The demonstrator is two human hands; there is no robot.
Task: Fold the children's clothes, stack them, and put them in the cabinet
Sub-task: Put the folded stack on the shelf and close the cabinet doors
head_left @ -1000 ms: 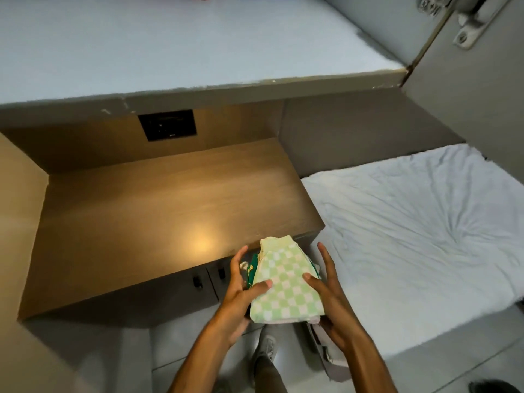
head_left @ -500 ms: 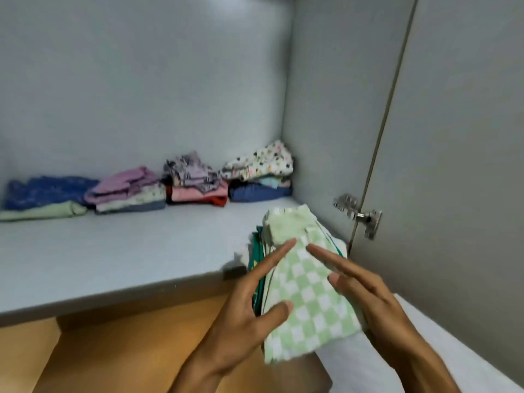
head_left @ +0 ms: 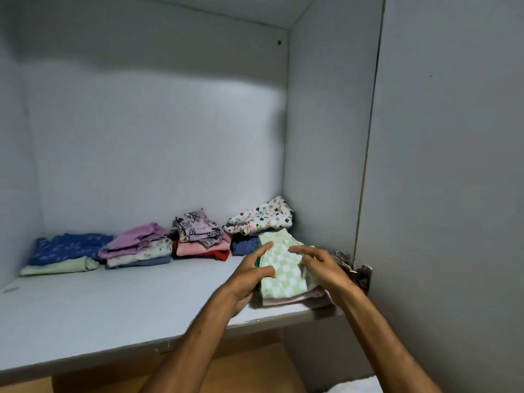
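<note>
A stack of folded children's clothes (head_left: 283,279), with a green-and-white checked piece on top, sits on the grey cabinet shelf (head_left: 113,310) at its front right corner. My left hand (head_left: 249,275) holds the stack's left side, thumb laid across the top and index finger stretched along it. My right hand (head_left: 320,266) lies over the stack's right side with its fingers spread and loosely bent on the checked cloth. The lower layers of the stack are mostly hidden by my hands.
Along the back of the shelf lie several folded piles: blue and green (head_left: 65,252), purple (head_left: 139,248), pink and red (head_left: 201,242), and a floral one (head_left: 259,221) right behind the stack. The open cabinet door (head_left: 453,165) with its hinge (head_left: 358,272) stands at the right.
My view rose from the wooden desk and bed to the cabinet shelf. Both hands carried the stack up and forward and now have it on the shelf's front right corner.
</note>
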